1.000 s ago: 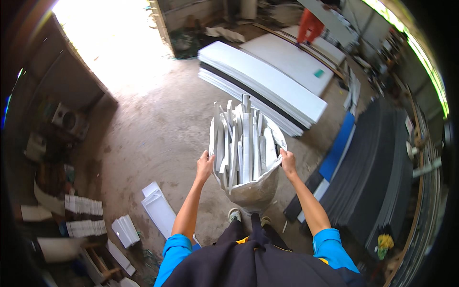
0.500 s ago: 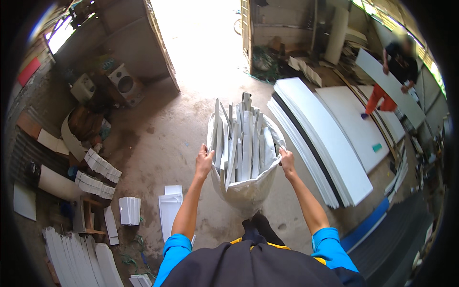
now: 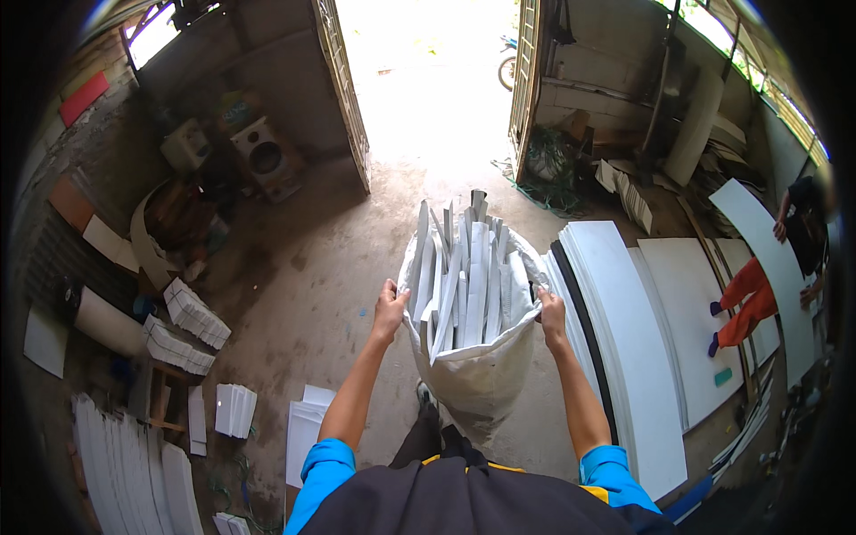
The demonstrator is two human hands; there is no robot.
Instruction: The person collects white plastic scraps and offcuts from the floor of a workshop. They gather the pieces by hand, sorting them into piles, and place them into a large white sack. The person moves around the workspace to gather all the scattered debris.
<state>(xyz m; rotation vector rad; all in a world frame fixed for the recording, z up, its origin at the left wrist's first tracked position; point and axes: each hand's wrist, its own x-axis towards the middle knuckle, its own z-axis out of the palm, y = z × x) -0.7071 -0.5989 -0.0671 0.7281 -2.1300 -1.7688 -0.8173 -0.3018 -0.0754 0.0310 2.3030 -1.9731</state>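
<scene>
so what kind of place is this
Probably a small workshop that cuts sheet material: stacked white panels on the concrete floor, piles of cut white strips, and a sack full of white offcuts.

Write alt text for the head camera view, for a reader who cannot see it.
Seen from above, a person's left hand and right hand grip the rim of a white sack stuffed with upright white strips, facing an open doorway. Stacked white panels lie on the concrete floor to the right, where another person handles a board.
</scene>
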